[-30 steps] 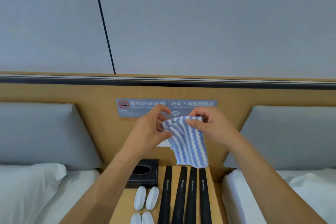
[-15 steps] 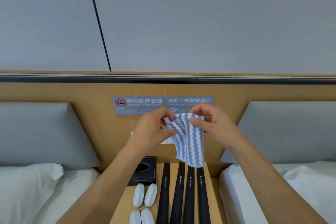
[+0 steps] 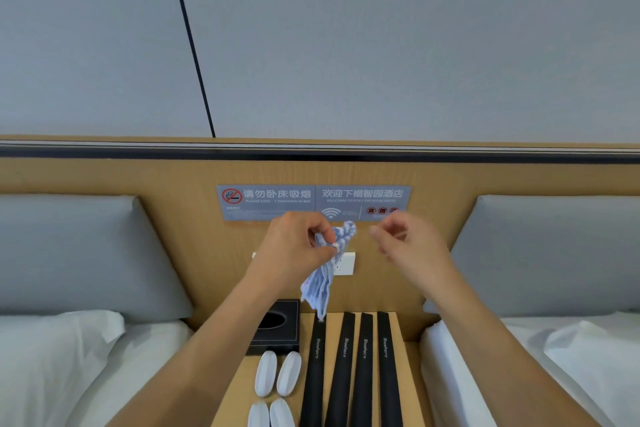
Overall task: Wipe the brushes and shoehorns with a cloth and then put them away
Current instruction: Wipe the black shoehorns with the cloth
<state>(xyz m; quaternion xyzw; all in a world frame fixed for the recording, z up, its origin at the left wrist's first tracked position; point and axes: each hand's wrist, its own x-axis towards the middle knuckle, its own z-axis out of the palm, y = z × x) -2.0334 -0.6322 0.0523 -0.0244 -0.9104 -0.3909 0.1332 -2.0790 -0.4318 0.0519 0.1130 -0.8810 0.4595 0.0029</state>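
One hand holds a striped cloth up over the shoehorns and brushes.

The left hand [image 3: 294,246] has its grip closed tight around the blue and white cloth [image 3: 323,274], pinching it near the top so the rest hangs down in a bunch. The bottom tip of the cloth hangs just over the far end of the first shoehorn. The right hand [image 3: 407,246] is up beside the cloth but not touching it; its fingers are loosely curled and its grip has hold of nothing. Four long black shoehorns [image 3: 363,371] lie side by side on the wooden tabletop [image 3: 239,381]. Four small white brushes [image 3: 277,374] lie just left of them, in two pairs. A black tissue box [image 3: 277,326] sits behind the brushes. A grey sign [image 3: 273,201] is on the wooden board behind the hands. White pillows [image 3: 52,350] are on both sides.
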